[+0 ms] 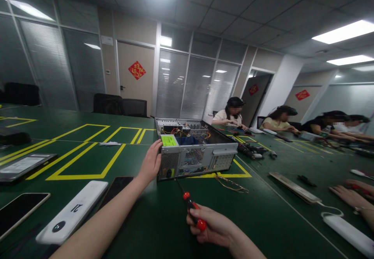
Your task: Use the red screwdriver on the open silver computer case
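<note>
L hand [152,159] lies unclenched against an open-topped grey metal PC case [209,154] on the green tabletop [163,220]; R hand [209,224] grips a red-and-black screwdriver [187,196], tip nr the case's lower edge. Cover's off, green-labelled PSU [168,141] sits inside — any screws left to turn, can't tell from here.

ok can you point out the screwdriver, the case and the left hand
screwdriver [189,202]: head view, on the handle's front part, ahead of the grip
case [208,156]: head view, on the metal panel facing the camera
left hand [150,163]: head view, on the back of the hand
</note>
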Tool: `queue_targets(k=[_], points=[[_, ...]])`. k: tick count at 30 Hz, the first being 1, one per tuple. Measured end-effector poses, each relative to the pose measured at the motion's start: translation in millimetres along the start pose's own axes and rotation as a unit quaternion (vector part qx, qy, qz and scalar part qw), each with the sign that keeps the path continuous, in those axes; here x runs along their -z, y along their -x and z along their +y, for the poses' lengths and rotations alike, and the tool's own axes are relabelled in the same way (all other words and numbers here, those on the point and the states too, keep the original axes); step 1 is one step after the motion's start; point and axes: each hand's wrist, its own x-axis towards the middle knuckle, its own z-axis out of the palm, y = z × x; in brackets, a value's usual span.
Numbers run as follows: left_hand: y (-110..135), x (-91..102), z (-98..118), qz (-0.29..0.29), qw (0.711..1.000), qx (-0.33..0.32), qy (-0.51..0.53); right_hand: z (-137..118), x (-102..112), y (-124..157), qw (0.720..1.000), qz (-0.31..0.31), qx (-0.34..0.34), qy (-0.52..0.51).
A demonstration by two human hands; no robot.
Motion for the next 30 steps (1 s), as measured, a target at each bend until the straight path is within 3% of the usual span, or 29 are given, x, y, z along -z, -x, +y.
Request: queue_targets(k=[4, 10, 19, 26, 30], points=[[0.1, 0.5, 0.7, -0.002, 1.000, -0.001, -0.002, -0.5, -2.8, -0.1, 0.999, 0.026, -0.013, 0.029], [-0.4, 0.7, 1.1, 0.000, 1.000, -0.003, -0.002, -1.2, -5.2, 1.1, 0.999, -0.022, 0.019, 0.038], [-0.5, 0.5, 0.3, 0.002, 1.000, -0.011, -0.003, 3.5, -1.1, -3.3, 0.996, -0.082, -0.013, 0.045], [-1.0, -0.3, 0.9, -0.001, 1.000, -0.006, -0.005, -7.1, -24.2, 7.3, 0.987, -0.095, 0.098, 0.081], [-1.9, 0.0, 1.8, 0.001, 1.000, -0.009, -0.001, -21.7, -39.6, 12.7, 0.982, -0.129, 0.105, 0.093]])
